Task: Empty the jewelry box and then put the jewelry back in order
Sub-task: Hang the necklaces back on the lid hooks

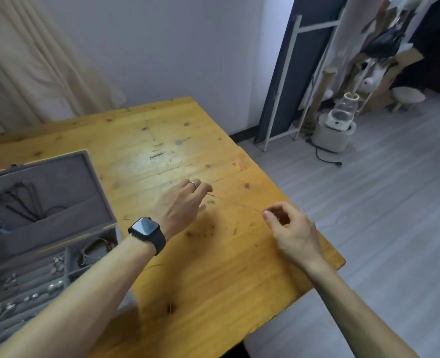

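Note:
A thin gold chain (235, 203) is stretched taut just above the wooden table (162, 140). My left hand (181, 202), with a ring and a black watch, pinches its left end. My right hand (291, 228) pinches the other end near the table's right edge. The grey jewelry box (98, 192) stands open at the left. Black cords (25, 200) lie in its lid. Bracelets (94, 250) fill one compartment, and several rings and earrings (30, 290) sit in the ring rolls.
A tiny gold piece (234, 163) lies on the table beyond my hands. The table's right edge drops to a grey floor with a white appliance (335, 130) and its cord. A curtain (32, 60) hangs behind the table.

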`<state>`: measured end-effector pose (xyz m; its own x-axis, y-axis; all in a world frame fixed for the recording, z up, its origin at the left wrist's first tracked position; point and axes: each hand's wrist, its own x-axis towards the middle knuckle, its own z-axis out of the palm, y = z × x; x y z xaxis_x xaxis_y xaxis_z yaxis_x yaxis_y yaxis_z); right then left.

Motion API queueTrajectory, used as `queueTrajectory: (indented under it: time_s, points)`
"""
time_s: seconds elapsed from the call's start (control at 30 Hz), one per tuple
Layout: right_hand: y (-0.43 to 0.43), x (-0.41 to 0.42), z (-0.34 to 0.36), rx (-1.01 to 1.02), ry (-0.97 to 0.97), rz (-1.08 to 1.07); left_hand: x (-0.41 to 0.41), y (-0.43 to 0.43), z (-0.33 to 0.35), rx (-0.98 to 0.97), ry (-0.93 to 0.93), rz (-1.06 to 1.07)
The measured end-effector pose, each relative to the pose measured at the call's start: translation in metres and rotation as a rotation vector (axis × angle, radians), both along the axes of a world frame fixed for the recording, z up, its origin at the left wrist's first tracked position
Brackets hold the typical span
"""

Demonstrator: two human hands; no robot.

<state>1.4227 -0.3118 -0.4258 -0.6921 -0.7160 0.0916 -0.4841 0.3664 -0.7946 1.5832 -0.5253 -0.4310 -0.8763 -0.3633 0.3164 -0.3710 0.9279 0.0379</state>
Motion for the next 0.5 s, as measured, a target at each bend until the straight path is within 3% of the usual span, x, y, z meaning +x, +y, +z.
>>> queueTrajectory:
  time_s: [0.1,0.27,0.5]
  points:
    - [-0.059,-0.037,0.008,-0.015,-0.087,0.019,-0.005,-0.029,0.004,0.061,0.055,0.131]
    - [-0.149,-0.085,0.008,-0.004,-0.042,0.068,-0.03,-0.075,0.009,0.187,0.155,0.359]
    - [-0.228,-0.117,-0.018,0.086,0.046,0.017,-0.053,-0.117,-0.001,0.144,-0.011,0.496]
